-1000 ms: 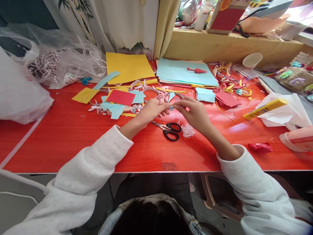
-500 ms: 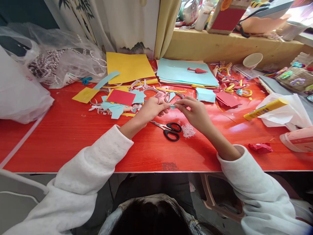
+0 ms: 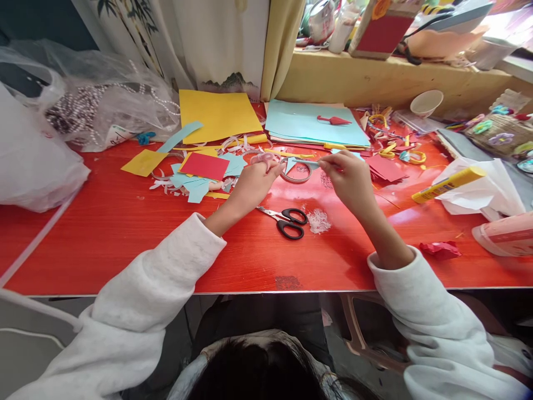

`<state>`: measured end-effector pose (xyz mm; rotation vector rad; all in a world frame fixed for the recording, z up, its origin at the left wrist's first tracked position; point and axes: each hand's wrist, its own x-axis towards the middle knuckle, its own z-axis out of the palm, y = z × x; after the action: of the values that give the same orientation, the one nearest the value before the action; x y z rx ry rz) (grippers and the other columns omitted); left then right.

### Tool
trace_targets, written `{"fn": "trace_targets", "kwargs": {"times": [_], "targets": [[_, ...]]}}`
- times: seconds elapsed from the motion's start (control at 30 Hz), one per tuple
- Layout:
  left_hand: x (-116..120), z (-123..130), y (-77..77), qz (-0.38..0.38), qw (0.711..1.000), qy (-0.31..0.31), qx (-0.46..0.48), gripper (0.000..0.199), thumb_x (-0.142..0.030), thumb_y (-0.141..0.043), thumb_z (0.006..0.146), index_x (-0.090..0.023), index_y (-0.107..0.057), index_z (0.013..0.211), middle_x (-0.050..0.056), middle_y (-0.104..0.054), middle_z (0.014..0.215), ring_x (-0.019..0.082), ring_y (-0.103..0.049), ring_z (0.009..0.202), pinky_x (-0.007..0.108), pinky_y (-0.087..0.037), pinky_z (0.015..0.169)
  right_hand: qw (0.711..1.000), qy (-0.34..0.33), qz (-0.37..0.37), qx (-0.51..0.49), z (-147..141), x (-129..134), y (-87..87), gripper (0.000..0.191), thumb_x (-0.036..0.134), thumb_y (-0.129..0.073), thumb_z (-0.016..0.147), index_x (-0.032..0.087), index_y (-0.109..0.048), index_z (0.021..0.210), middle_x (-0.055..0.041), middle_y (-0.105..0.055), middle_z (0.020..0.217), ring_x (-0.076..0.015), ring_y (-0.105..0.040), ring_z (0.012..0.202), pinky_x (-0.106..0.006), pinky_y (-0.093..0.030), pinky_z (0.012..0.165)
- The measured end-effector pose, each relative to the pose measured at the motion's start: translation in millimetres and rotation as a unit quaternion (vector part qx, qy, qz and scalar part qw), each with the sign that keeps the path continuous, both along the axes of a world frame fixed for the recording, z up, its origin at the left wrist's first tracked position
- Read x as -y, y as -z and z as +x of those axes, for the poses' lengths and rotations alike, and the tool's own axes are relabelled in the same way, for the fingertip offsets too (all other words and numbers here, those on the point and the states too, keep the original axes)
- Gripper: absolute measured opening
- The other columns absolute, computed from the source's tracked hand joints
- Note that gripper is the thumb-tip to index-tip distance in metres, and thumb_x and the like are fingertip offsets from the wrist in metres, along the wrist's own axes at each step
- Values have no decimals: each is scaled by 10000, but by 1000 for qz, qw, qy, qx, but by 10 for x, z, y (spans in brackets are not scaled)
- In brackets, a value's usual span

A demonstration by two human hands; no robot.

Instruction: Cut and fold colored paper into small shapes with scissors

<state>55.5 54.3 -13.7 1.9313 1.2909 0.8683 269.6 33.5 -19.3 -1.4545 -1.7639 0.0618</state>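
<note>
My right hand pinches the end of a narrow strip of light blue paper, which extends left from the fingertips above a tape roll. A pointed blue part shows near the strip's left end; I cannot tell whether they are joined. My left hand has its thumb and fingers pressed together beside that roll, and whatever is between them is hidden. A pink ring-like item shows just behind its fingers. Black-handled scissors lie on the red table below both hands, blades pointing left.
Yellow sheets and a blue paper stack bearing a red paper shape lie at the back. Paper scraps spread left. A glue stick, white paper and a cup stand or lie right; plastic bags fill the left.
My hands have drawn apart. The right one has moved right and slightly up with the blue paper strip, which was between both hands; the left has shifted slightly left.
</note>
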Motion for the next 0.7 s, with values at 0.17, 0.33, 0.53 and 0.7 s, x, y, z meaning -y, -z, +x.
{"fn": "trace_targets", "kwargs": {"times": [0.17,0.33,0.53,0.7], "targets": [[2,-5,159,157,963,62,-208,257,-248,-472,926,-111,-666,1025,122,-648,1127,250,-552,1108,358,-429,975,979,11,-69,-192,234,-134,29,136,260,-591,856,181,-647,761,-17,-587,705,-135,-538,622,-305,-448,635],[-1,-38,300,213,922,104,-306,358,-231,-357,963,-90,-659,1097,154,-599,1257,275,-509,1175,412,-424,1025,966,47,-109,-230,304,-173,38,118,235,-583,852,164,-649,786,-17,-583,695,-130,-528,607,-316,-455,652],[-59,-7,328,235,917,137,-293,381,-242,-310,979,-81,-616,1138,159,-526,1373,227,-456,1271,375,-348,1113,989,81,-82,-96,335,-153,-21,87,184,-606,824,169,-651,751,-57,-631,771,-170,-565,722,-350,-453,746],[-109,-1,333,254,908,185,-279,385,-228,-271,984,-130,-640,1038,119,-618,1234,196,-510,1157,353,-391,1054,934,13,-205,-293,286,-149,-48,167,306,-682,791,171,-655,697,-21,-598,650,-113,-522,559,-268,-442,573]]}}
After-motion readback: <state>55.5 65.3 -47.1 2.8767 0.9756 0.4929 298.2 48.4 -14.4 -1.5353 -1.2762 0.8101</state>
